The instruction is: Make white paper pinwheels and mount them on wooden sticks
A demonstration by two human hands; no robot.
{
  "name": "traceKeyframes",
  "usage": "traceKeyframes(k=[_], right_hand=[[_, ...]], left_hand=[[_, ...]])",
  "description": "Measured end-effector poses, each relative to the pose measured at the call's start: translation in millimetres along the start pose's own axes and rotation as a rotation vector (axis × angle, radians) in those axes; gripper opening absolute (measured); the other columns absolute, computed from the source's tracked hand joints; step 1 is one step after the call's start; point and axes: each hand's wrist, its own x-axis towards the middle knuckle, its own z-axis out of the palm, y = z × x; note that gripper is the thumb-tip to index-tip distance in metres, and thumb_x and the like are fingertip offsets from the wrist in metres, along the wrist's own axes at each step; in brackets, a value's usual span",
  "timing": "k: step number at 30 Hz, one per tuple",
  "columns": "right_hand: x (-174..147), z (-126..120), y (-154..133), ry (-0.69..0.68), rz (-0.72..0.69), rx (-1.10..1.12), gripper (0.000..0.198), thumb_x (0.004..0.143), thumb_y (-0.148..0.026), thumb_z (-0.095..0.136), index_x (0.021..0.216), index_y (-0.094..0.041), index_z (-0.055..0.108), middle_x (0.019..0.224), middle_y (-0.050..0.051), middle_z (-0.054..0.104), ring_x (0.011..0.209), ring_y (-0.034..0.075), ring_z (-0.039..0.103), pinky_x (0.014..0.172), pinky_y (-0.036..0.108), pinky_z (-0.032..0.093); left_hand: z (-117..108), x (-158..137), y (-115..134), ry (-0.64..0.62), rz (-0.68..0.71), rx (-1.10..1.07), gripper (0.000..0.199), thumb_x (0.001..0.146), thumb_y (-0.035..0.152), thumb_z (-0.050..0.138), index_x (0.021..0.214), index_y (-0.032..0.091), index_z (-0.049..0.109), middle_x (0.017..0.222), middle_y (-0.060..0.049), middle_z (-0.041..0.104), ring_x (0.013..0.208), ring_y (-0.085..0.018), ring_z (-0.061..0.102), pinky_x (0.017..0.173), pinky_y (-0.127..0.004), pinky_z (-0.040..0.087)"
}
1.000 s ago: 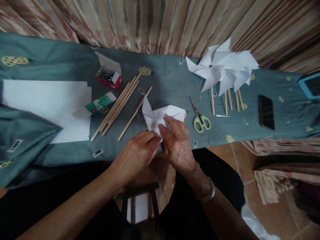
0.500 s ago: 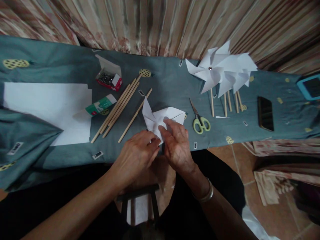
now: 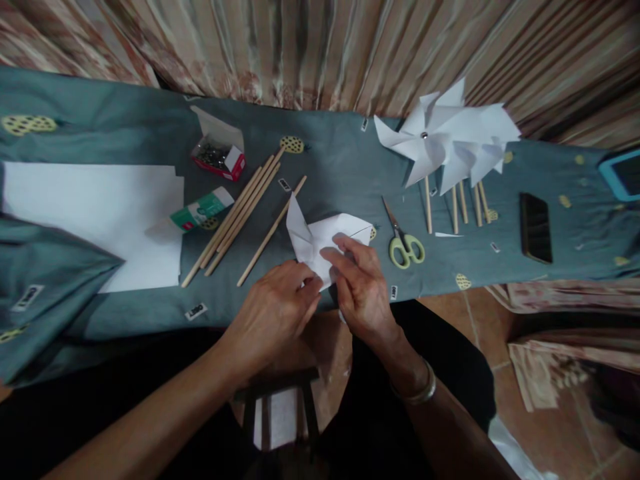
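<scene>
A partly folded white paper pinwheel (image 3: 325, 233) lies at the cloth's near edge, one blade curling up on its left. My left hand (image 3: 280, 297) grips its lower left edge between thumb and fingers. My right hand (image 3: 364, 283) is on its lower right side, fingers bent over the paper; a bit of white shows beneath this hand, and its thumb is mostly hidden. Left of the paper rests a single wooden stick (image 3: 271, 232). Green-handled scissors (image 3: 404, 243) lie to the right, blades pointing away from me.
Several wooden sticks (image 3: 237, 217), a glue stick (image 3: 203, 209), an open red box of metal pins (image 3: 219, 158) and white paper sheets (image 3: 95, 220) are at left. Finished pinwheels (image 3: 433, 133) on sticks, a phone (image 3: 535, 228) and a blue-edged device (image 3: 623, 175) are at right.
My right hand has shifted slightly to the right, and its fingers have lifted and bent more over the paper. My left hand keeps its hold. The view has moved a little.
</scene>
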Motion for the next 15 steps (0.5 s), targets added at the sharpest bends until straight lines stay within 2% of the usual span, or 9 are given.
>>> traceKeyframes(k=[7,11,15], right_hand=[[0,9,-3,0.096,-0.182,-0.31,0.027,0.096,-0.019,0.041,0.114,-0.016,0.062,0.131,0.015,0.055,0.118,0.028,0.049,0.092,0.045,0.044],[0,11,-4,0.07,-0.178,-0.295,0.028,0.096,-0.019,0.041,0.116,-0.016,0.061,0.131,0.014,0.056,0.12,0.027,0.048,0.094,0.044,0.043],[4,0,-2,-0.002,-0.121,-0.18,0.032,0.094,-0.018,0.039,0.115,-0.018,0.062,0.134,0.012,0.054,0.123,0.027,0.048,0.097,0.045,0.043]], left_hand=[[1,0,1,-0.031,-0.013,0.041,0.012,0.088,0.014,0.054,0.092,0.011,0.065,0.087,-0.008,0.064,0.081,-0.021,0.062,0.072,-0.034,0.055],[1,0,1,-0.046,-0.011,0.053,0.012,0.088,0.014,0.054,0.092,0.012,0.065,0.088,-0.007,0.064,0.083,-0.02,0.062,0.074,-0.033,0.055],[-1,1,1,-0.053,-0.011,0.056,0.014,0.089,0.013,0.052,0.092,0.013,0.065,0.09,-0.007,0.064,0.085,-0.02,0.062,0.077,-0.034,0.055]])
